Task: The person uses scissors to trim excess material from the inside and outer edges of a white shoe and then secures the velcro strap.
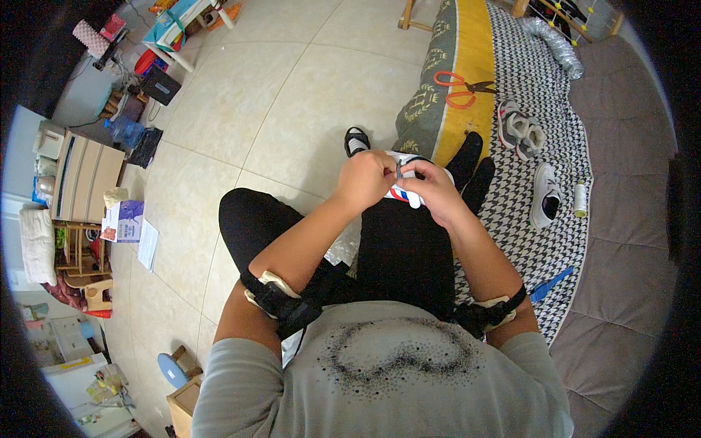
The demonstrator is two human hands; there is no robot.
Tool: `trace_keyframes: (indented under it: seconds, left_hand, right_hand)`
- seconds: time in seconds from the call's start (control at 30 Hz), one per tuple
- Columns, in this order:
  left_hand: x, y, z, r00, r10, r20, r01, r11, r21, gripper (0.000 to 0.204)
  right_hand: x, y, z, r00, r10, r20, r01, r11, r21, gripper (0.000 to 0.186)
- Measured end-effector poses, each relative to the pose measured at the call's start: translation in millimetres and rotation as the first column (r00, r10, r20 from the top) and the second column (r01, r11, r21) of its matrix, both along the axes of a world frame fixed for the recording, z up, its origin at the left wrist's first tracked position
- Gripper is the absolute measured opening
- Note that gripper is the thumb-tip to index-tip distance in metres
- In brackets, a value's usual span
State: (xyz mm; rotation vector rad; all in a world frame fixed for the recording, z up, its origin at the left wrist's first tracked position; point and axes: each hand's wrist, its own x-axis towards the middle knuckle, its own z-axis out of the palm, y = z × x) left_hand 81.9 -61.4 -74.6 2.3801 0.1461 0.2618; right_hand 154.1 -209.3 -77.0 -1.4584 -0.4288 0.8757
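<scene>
Over my bent leg, a white shoe-like item [410, 198] with red, blue and dark trim lies beneath my fingers. My left hand [365, 179] is closed at its top, pinching a thin grey piece, perhaps a lace. My right hand [431, 186] pinches at the same piece from the other side, fingertips close to the left ones. The fingers hide much of the item, and exactly what they grip is small. Black straps [281, 299] with pads circle both my arms near the elbows.
A houndstooth cloth [551, 124] to my right bears orange-handled shears [456, 95], sandals [515, 124], a white shoe [544, 193], a white spool [580, 199] and a blue strip [551, 283]. Along the left stand drawers [87, 175], boxes [120, 223], small stools [173, 371] and a white-legged table [171, 22].
</scene>
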Motion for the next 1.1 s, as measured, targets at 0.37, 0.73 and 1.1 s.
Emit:
trace_keyframes:
  seconds: [0.37,0.73,1.1]
  left_hand:
    - [-23.3,-7.1,-5.7,0.968,-0.015,0.252,0.028,0.998,-0.049,0.017]
    - [-33.5,-19.4,36.3,0.970,0.034,0.242,-0.090,0.971,0.223,0.041]
    - [-29.1,5.0,25.4,0.981,-0.117,0.153,0.101,0.989,0.108,0.064]
  right_hand:
    - [7.1,-14.7,24.3,0.930,-0.103,-0.353,0.126,0.991,0.042,0.017]
    - [-0.5,-19.6,13.7,0.947,-0.157,-0.280,0.130,0.985,-0.112,0.029]
    - [-7.0,-25.6,-1.9,0.877,-0.025,-0.480,0.114,0.981,0.156,0.040]
